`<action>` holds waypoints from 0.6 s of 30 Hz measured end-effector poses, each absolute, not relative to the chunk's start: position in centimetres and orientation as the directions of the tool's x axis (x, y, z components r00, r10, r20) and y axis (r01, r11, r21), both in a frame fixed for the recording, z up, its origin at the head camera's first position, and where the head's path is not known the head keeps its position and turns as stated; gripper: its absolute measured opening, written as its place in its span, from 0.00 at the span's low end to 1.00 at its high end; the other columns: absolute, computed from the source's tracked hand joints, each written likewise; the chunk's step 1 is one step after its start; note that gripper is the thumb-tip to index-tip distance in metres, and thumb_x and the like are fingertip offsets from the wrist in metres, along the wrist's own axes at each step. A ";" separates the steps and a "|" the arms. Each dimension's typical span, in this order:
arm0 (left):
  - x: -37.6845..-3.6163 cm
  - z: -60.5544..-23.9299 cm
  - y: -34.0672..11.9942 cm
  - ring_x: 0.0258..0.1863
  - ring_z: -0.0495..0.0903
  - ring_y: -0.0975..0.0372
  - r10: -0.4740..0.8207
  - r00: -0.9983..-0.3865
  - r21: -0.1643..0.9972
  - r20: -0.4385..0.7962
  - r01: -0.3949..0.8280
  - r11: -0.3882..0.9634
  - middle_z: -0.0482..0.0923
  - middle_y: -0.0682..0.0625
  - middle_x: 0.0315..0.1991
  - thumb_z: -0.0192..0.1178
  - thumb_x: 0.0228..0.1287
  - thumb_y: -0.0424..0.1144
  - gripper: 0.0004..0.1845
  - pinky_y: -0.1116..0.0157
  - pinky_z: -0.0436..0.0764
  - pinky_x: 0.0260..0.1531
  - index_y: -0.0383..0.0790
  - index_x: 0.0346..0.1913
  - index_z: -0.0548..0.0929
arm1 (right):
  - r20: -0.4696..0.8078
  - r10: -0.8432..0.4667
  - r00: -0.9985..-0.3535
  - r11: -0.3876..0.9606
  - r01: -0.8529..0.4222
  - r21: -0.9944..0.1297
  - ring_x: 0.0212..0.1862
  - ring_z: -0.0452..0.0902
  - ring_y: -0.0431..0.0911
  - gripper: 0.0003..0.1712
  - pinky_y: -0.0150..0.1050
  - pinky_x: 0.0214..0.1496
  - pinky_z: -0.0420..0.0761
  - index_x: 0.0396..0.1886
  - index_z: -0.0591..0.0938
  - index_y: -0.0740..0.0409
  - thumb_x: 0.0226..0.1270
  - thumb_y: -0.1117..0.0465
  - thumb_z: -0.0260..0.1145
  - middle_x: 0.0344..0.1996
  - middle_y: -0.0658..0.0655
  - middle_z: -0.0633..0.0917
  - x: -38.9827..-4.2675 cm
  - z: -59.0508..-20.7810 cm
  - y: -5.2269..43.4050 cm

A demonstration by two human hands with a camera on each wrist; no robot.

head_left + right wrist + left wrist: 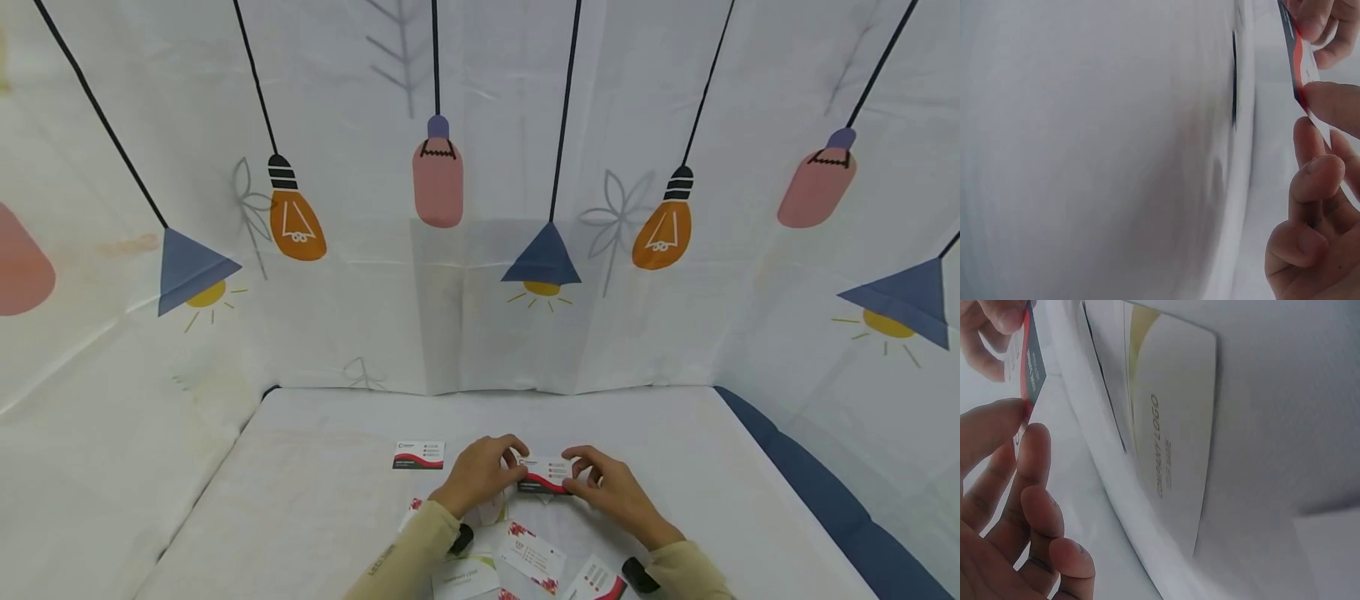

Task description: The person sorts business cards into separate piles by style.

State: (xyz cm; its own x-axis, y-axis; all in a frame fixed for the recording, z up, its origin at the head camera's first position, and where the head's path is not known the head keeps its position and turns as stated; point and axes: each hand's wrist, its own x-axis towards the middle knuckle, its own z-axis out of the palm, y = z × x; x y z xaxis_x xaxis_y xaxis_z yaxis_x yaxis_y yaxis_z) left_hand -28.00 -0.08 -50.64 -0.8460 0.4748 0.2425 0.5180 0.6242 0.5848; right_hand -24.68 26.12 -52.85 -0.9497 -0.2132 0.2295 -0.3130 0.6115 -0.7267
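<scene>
Both hands hold one business card [545,473], white with a red wave and a dark lower band, above the table. My left hand [483,471] pinches its left end between thumb and fingers, as the left wrist view shows close up. On the opposite end, my right hand [617,492] pinches the card, its other fingers curled loosely in the right wrist view. A matching business card [418,455] lies flat to the left of the hands. Below the hands, several cards lie spread about, among them a white card with red patterned corners [534,553].
A white card with green trim [465,577] and another red-and-dark card [596,581] lie at the near edge of view. The white table [315,467] meets a cloth backdrop [495,333] printed with lamps. Blue material [825,500] runs along the table's right side.
</scene>
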 end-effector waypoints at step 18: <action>-28.3 -50.5 -3.2 0.26 0.71 0.69 0.465 -0.847 0.560 0.259 0.524 0.642 0.80 0.63 0.31 0.67 0.66 0.45 0.09 0.68 0.72 0.29 0.55 0.48 0.85 | 0.231 -0.242 -0.942 0.563 -0.330 -0.758 0.25 0.74 0.37 0.23 0.33 0.25 0.74 0.57 0.82 0.47 0.63 0.56 0.76 0.34 0.43 0.83 -24.9 -52.3 23.1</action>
